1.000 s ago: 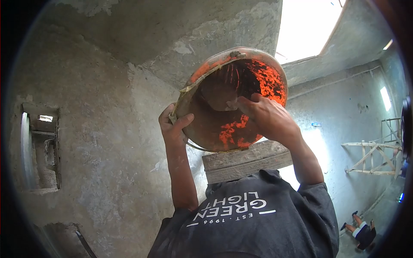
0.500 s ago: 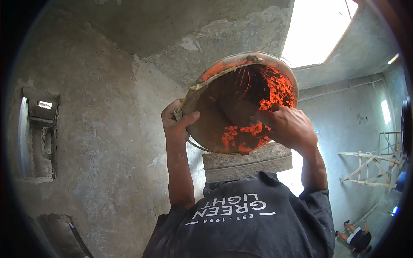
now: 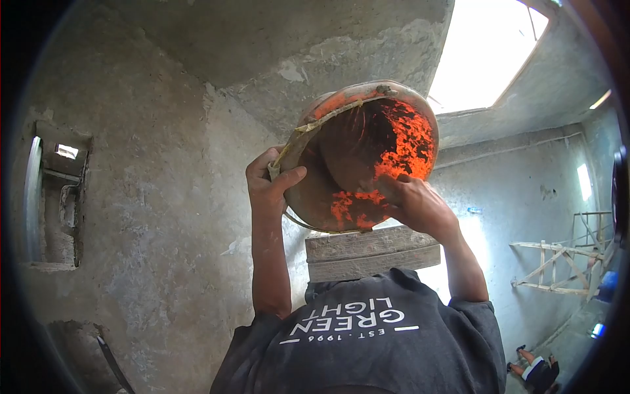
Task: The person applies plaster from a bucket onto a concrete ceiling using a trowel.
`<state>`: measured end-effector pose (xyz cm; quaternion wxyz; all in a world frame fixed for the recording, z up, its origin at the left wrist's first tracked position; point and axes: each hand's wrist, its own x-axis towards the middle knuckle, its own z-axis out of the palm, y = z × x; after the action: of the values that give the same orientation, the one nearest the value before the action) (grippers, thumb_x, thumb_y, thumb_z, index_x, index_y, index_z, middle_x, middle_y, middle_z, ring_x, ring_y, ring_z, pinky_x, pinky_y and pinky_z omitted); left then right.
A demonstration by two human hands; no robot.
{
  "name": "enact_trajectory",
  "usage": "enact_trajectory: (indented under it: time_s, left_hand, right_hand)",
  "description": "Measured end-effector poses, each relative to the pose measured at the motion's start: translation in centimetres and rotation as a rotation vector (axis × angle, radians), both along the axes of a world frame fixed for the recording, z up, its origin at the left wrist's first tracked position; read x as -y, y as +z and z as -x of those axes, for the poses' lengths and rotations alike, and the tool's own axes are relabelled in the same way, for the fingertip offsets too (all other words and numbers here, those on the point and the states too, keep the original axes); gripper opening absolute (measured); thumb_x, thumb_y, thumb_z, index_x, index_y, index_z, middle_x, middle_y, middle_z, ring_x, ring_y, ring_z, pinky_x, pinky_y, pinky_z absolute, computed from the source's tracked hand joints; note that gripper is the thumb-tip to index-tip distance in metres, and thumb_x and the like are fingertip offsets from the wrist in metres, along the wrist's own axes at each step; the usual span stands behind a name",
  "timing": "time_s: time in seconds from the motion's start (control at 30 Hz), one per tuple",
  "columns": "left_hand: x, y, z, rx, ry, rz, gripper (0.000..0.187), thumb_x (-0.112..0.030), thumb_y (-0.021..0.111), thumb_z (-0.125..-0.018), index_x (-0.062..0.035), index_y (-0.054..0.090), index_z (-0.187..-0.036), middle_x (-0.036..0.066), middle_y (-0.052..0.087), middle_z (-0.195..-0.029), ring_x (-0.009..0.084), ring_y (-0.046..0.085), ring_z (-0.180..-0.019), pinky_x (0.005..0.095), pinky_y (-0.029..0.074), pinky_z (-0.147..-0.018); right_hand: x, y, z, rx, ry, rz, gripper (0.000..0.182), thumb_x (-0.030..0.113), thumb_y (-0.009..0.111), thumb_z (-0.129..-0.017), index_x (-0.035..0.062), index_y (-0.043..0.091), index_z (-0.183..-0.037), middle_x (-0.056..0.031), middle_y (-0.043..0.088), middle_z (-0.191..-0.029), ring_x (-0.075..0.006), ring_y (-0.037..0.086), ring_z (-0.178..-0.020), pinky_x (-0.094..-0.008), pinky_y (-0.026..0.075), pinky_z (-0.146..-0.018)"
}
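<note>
An orange bucket [image 3: 328, 203], its inside coated with grey-brown dried residue, is tilted with its mouth facing me. Bright orange patches show on the inner wall at the right and bottom. My left hand [image 3: 269, 180] is closed around the left edge, thumb on the inner side and fingers behind. A bent handle hangs along that edge. At the lower right of the mouth, my right hand [image 3: 420, 203] presses curled fingers against the inner wall. Whatever those fingertips may hold is hidden. Stacked wooden planks [image 3: 374, 253] sit just below the bucket, in front of my dark shirt.
Rough plastered walls [image 3: 151, 184] surround me, with a recessed opening [image 3: 59, 203] at left and a bright ceiling opening [image 3: 489, 52] above. A wooden trestle [image 3: 558, 266] stands at right. Another person [image 3: 538, 374] is far below at the lower right.
The bucket's right side has shifted left, and my right hand has moved left with it, still against the inner wall. My left hand keeps its hold in nearly the same place.
</note>
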<state>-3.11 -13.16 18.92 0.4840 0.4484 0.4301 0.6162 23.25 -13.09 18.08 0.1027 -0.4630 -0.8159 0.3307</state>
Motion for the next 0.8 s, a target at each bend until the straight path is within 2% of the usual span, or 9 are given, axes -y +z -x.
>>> enact_trajectory:
  time_s: [0.1, 0.17, 0.23, 0.3, 0.33, 0.47, 0.53, 0.77, 0.8]
  left_hand:
    - [-0.1, -0.3, 0.3, 0.001, 0.033, -0.009, 0.036, 0.001, 0.069, -0.065, 0.0058, 0.062, -0.1, 0.007, 0.064, -0.084, 0.0127, 0.061, -0.072, 0.0244, 0.049, -0.068]
    - [0.0, -0.3, 0.6, 0.031, 0.037, 0.027, 0.034, 0.001, 0.069, -0.065, 0.0048, 0.062, -0.097, 0.007, 0.064, -0.082, 0.013, 0.061, -0.071, 0.0244, 0.049, -0.068]
    - [0.1, 0.1, 0.3, 0.044, 0.067, 0.038, 0.033, 0.001, 0.069, -0.064, 0.0044, 0.062, -0.096, 0.007, 0.063, -0.082, 0.013, 0.061, -0.071, 0.0245, 0.049, -0.068]
    - [0.2, 0.2, 0.2, 0.057, 0.093, 0.048, 0.032, 0.001, 0.069, -0.064, 0.0039, 0.062, -0.095, 0.007, 0.063, -0.081, 0.013, 0.061, -0.071, 0.0246, 0.049, -0.068]
    - [0.1, 0.2, 0.2, 0.061, 0.09, 0.051, 0.032, 0.001, 0.068, -0.064, 0.0039, 0.062, -0.096, 0.007, 0.063, -0.081, 0.0128, 0.06, -0.07, 0.0247, 0.049, -0.067]
    - [0.0, 0.2, 0.3, 0.107, 0.079, 0.047, 0.034, 0.001, 0.068, -0.063, 0.0041, 0.061, -0.096, 0.007, 0.063, -0.081, 0.0128, 0.06, -0.07, 0.025, 0.049, -0.067]
    - [0.1, 0.6, 0.3, 0.117, 0.1, 0.056, 0.034, 0.001, 0.068, -0.063, 0.0043, 0.061, -0.096, 0.007, 0.063, -0.081, 0.0128, 0.06, -0.07, 0.025, 0.049, -0.067]
    - [0.2, 0.4, 0.8, 0.051, 0.067, 0.024, 0.033, 0.001, 0.07, -0.064, 0.0043, 0.061, -0.096, 0.005, 0.061, -0.079, 0.011, 0.058, -0.069, 0.0237, 0.048, -0.066]
    - [0.3, 0.3, 0.9, 0.056, 0.071, 0.016, 0.033, 0.001, 0.07, -0.064, 0.0043, 0.061, -0.096, 0.005, 0.061, -0.079, 0.011, 0.058, -0.069, 0.0237, 0.048, -0.066]
  right_hand:
    - [0.2, 0.1, -0.6, 0.034, 0.061, -0.011, 0.046, 0.009, 0.063, -0.073, 0.0116, 0.055, -0.118, -0.0165, 0.064, -0.087, -0.0335, 0.062, -0.082, -0.0424, 0.05, -0.078]
    - [-0.2, 0.0, -1.2, 0.072, 0.037, -0.083, 0.04, 0.018, 0.065, -0.079, 0.013, 0.056, -0.118, -0.0155, 0.064, -0.077, -0.0323, 0.063, -0.072, -0.0428, 0.05, -0.069]
    - [-0.7, 1.2, -1.1, 0.031, -0.01, 0.004, 0.044, 0.014, 0.065, -0.077, 0.0108, 0.055, -0.119, -0.0164, 0.063, -0.079, -0.0331, 0.062, -0.077, -0.0435, 0.049, -0.072]
    - [-1.0, 0.4, -0.9, -0.126, -0.183, -0.251, 0.047, 0.01, 0.064, -0.074, 0.0075, 0.054, -0.12, -0.0176, 0.062, -0.083, -0.0346, 0.061, -0.085, -0.0441, 0.048, -0.075]
    - [-1.1, 1.1, -0.5, -0.088, -0.201, -0.179, 0.049, 0.01, 0.064, -0.073, 0.0044, 0.053, -0.12, -0.0187, 0.061, -0.087, -0.0367, 0.059, -0.092, -0.0444, 0.048, -0.077]
    - [-1.2, 0.5, 0.5, -0.012, -0.142, -0.13, 0.051, 0.01, 0.064, -0.073, 0.0084, 0.053, -0.122, -0.0177, 0.062, -0.089, -0.0352, 0.059, -0.091, -0.044, 0.048, -0.078]
    - [-0.5, -0.4, 0.6, -0.018, 0.004, -0.008, 0.051, 0.01, 0.065, -0.073, 0.0127, 0.054, -0.123, -0.0162, 0.063, -0.092, -0.033, 0.06, -0.091, -0.0442, 0.048, -0.078]
    - [-0.4, 2.4, -0.8, 0.0, -0.049, -0.02, 0.05, 0.01, 0.065, -0.073, 0.0151, 0.056, -0.122, -0.0158, 0.064, -0.093, -0.0326, 0.061, -0.092, -0.046, 0.048, -0.079]
    - [-0.3, 1.6, -0.8, -0.023, -0.152, -0.105, 0.05, 0.01, 0.065, -0.073, 0.0135, 0.055, -0.121, -0.0166, 0.064, -0.093, -0.033, 0.061, -0.092, -0.0465, 0.048, -0.079]
